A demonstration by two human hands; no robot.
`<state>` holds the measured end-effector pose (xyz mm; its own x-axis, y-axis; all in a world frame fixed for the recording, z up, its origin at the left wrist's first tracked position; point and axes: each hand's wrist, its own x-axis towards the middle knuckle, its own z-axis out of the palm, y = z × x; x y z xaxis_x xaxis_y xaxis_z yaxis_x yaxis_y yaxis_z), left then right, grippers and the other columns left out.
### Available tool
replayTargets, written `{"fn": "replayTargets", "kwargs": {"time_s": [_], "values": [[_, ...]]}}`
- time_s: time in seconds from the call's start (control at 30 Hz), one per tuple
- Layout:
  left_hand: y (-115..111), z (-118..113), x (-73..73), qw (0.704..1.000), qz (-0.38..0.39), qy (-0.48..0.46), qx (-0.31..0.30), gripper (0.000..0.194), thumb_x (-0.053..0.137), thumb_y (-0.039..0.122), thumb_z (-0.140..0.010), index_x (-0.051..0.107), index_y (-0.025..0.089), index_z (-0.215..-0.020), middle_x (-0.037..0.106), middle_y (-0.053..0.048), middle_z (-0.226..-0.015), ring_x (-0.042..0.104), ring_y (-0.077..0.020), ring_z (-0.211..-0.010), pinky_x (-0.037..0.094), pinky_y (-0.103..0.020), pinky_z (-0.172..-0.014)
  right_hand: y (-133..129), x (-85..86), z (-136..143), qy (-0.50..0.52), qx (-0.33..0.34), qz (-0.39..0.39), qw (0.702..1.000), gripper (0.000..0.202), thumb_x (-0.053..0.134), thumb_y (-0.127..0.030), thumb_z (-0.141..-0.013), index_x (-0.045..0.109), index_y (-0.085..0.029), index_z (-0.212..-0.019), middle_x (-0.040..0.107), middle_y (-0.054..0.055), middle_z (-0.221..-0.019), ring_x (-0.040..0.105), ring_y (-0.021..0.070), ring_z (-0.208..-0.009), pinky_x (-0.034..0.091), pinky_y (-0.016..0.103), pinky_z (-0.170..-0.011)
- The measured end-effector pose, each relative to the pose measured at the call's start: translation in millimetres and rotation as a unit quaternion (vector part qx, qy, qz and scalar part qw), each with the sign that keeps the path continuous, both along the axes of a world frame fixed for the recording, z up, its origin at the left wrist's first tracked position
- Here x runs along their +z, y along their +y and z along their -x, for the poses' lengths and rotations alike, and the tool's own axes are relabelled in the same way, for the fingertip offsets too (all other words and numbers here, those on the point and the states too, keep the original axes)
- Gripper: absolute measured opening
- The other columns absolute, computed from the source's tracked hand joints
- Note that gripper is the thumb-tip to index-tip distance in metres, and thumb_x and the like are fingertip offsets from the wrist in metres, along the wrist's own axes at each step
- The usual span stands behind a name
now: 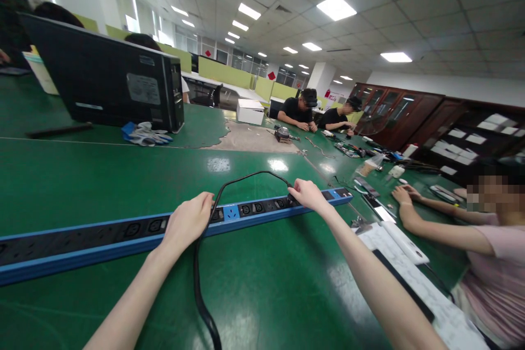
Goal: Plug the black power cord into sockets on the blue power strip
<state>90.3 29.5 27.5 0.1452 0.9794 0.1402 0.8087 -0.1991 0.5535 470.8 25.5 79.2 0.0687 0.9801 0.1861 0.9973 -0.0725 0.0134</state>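
Observation:
A long blue power strip [246, 223] with black and blue sockets lies slantwise across the green table. My left hand [189, 221] is closed over its middle, and the fingers on the far side are partly hidden. A black power cord [198, 279] runs up from the bottom edge, passes right beside my left fingertips and arcs over to my right hand [308, 194]. That hand pinches the cord's black plug [290, 198] at a socket toward the strip's right end. My fingers hide part of the plug, so I cannot tell how deep it sits.
A black computer tower [110, 74] stands at the far left, with work gloves [145, 134] before it. To the right lie a clipboard with papers [371, 238], a white device [404, 241] and phones [379, 208]. A person [488, 251] sits there; two more people work farther back.

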Motion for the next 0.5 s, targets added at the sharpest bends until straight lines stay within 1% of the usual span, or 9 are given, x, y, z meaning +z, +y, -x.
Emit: {"fn": "replayTargets", "kwargs": {"time_s": [0.07, 0.2, 0.37, 0.5], "values": [[2.0, 6.3, -3.2, 0.999, -0.005, 0.031, -0.002, 0.048, 0.025, 0.048, -0.101, 0.066, 0.031, -0.118, 0.076, -0.005, -0.114, 0.071, -0.0268, -0.104, 0.049, -0.033, -0.079, 1.5, 0.8, 2.5, -0.017, -0.002, 0.002, 1.0, 0.039, 0.049, -0.055, -0.098, 0.064, -0.02, -0.09, 0.072, 0.01, -0.087, 0.067, 0.0229, -0.083, 0.039, 0.027, -0.068], [-1.6, 7.4, -9.5, 0.995, -0.048, 0.087, -0.012, 0.048, 0.024, 0.049, -0.101, 0.067, 0.032, -0.114, 0.077, -0.006, -0.104, 0.072, -0.0271, -0.094, 0.045, -0.032, -0.071, 2.6, 3.5, 2.5, -0.042, 0.003, 0.003, 0.999, 0.039, 0.05, -0.057, -0.097, 0.064, -0.021, -0.091, 0.072, 0.009, -0.088, 0.067, 0.0236, -0.084, 0.038, 0.027, -0.067], [-5.3, 4.0, -11.3, 0.992, -0.073, 0.099, -0.005, 0.047, 0.025, 0.047, -0.101, 0.066, 0.032, -0.117, 0.078, -0.005, -0.1, 0.072, -0.0259, -0.09, 0.042, -0.031, -0.068, 3.7, 3.3, -5.8, -0.032, 0.015, 0.01, 0.999, 0.041, 0.05, -0.06, -0.096, 0.064, -0.022, -0.091, 0.072, 0.009, -0.088, 0.067, 0.0222, -0.082, 0.039, 0.026, -0.068], [-5.8, 1.9, -10.7, 0.992, -0.073, 0.104, 0.011, 0.046, 0.026, 0.046, -0.1, 0.067, 0.032, -0.116, 0.078, -0.005, -0.099, 0.072, -0.026, -0.088, 0.042, -0.031, -0.068, 5.8, -0.5, -6.1, -0.004, 0.019, 0.005, 1.0, 0.04, 0.051, -0.057, -0.097, 0.064, -0.02, -0.088, 0.072, 0.009, -0.086, 0.068, 0.0212, -0.083, 0.04, 0.025, -0.069]]}}
